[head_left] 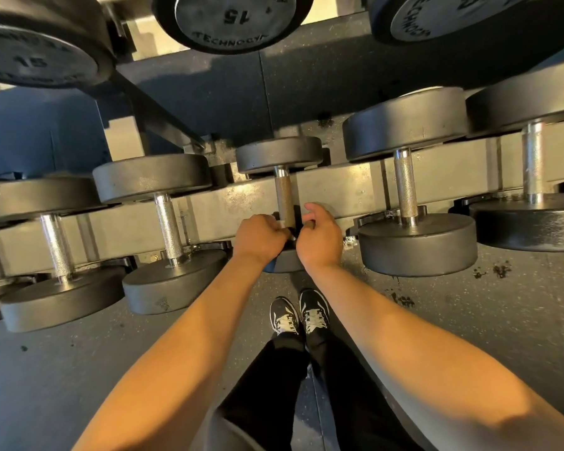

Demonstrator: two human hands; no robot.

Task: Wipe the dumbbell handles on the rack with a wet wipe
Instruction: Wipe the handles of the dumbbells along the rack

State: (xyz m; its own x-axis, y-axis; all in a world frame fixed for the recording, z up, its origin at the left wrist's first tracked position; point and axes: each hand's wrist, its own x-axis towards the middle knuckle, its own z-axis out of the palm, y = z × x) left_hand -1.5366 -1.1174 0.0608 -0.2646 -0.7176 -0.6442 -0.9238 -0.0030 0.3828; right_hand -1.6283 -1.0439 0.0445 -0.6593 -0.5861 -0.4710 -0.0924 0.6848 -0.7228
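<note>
The middle dumbbell handle stands on the lower rack, its near end between both hands. The left hand curls against it from the left; a pale sliver at the fingertips may be the wipe, too small to tell. The right hand hangs just beside it, fingers loosely curled, forefinger raised. An upper dumbbell plate reads "15" and "TECHNOGYM". Both bare forearms reach forward and down.

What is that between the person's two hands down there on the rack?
In the head view, the near end of the small dumbbell's knurled handle stands between the left hand and the right hand. Both sets of fingers curl in toward it; no wipe is clearly visible.
</note>
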